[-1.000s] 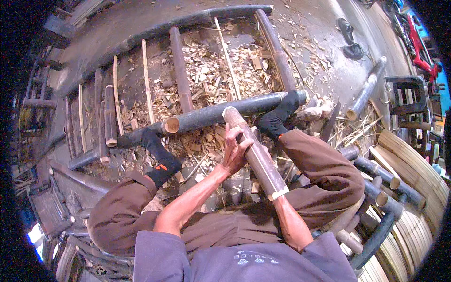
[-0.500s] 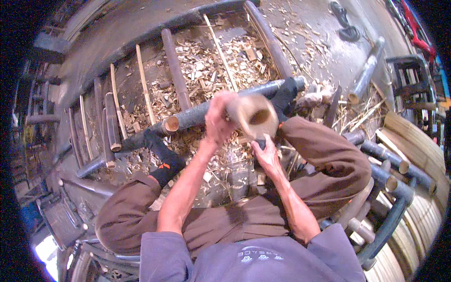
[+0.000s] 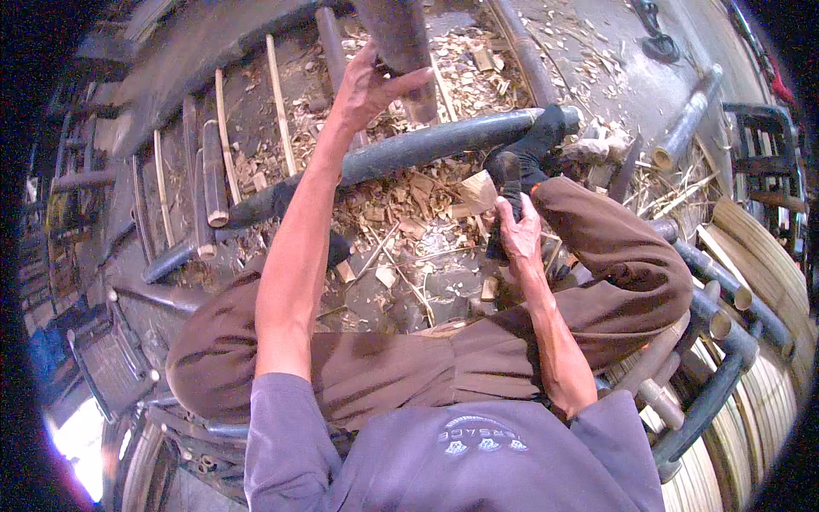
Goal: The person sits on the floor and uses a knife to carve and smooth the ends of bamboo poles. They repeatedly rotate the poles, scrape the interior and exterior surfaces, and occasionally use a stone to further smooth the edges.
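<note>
We had one thick bamboo tube (image 3: 394,30), blurred, at the dark near rail's (image 3: 435,147) far side, our left hand (image 3: 365,92) half-spread against it, though we could not tell whether it gripped; our right hand (image 3: 520,229), just this side of the rail, was wrapped round one dark-handled tool (image 3: 509,175). Pale chips (image 3: 418,200) littered the grey floor (image 3: 589,21) on both sides of the rail, with four pale slats (image 3: 280,102) beyond it and one loose pole (image 3: 688,118) to its right.
</note>
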Available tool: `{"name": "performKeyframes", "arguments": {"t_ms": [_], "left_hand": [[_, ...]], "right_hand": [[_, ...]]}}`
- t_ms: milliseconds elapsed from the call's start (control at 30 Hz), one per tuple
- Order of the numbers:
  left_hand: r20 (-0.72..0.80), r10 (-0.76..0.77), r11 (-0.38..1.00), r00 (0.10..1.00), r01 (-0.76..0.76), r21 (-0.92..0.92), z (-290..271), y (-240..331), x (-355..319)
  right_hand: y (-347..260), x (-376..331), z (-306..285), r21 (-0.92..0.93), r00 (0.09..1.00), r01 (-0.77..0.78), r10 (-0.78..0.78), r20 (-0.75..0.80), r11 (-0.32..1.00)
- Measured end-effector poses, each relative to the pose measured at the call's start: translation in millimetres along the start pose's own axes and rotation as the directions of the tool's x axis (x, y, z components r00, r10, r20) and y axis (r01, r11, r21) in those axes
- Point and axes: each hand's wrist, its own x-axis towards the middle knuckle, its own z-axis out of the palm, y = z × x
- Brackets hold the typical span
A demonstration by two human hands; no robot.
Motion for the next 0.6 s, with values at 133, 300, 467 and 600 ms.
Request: {"name": "performKeyframes", "arguments": {"t_ms": [133,300,467,600], "left_hand": [[0.051,0.037,0.994,0.998,-0.042,0.102,-17,17,5],[0.082,0.001,0.978,0.997,0.016,-0.207,-63,19,3],[-0.110,0.029,0.981,0.994,-0.050,-0.188,-51,23,1],[-0.068,-0.018,0.999,0.998,0.014,-0.050,-31,-7,-8]], "right_hand": [[-4,-9,7,0.122,0.997,0.031,-0.023,-0.068,0.992],[4,-37,7,0.087,1.000,-0.022,0.024,-0.018,0.996],[70,-66,15,0.139,0.999,-0.042,0.045,-0.016,0.989],[50,-60,25,0.024,0.998,0.055,-0.055,0.022,0.998]]}}
